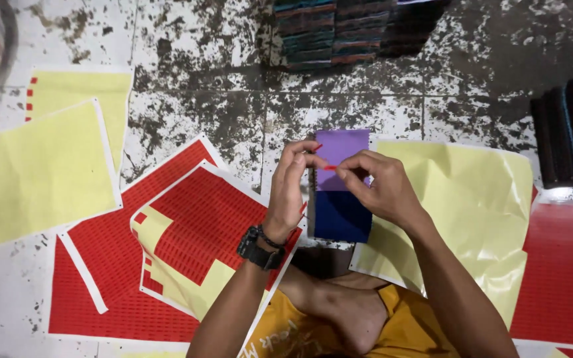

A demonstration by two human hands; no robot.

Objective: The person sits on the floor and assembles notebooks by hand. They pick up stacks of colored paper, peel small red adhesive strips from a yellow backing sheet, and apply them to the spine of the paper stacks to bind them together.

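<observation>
Red sticker strip [329, 167], thin and short, sits at frame centre, pinched between the fingertips of my right hand [379, 189] and touched at its other end by my left hand [292, 185]. Both hands are closed down to a fine pinch, remaining fingers curled. My left wrist carries a black wristwatch [260, 248]. Directly beneath the strip lies a small notebook [341, 189], purple upper half, dark blue lower half, resting on the stained concrete floor [233, 99]. My hands partly cover its middle. At lower left lie red sticker sheets [193, 225], with patches peeled down to yellow backing. Bare yellow backing sheets occupy the upper left [41, 172] and the right of centre [472, 205]. A stack of notebooks [353, 30] stands at upper centre; another dark stack [572, 129] at the right edge. My bare foot [346, 311] shows at bottom centre.
</observation>
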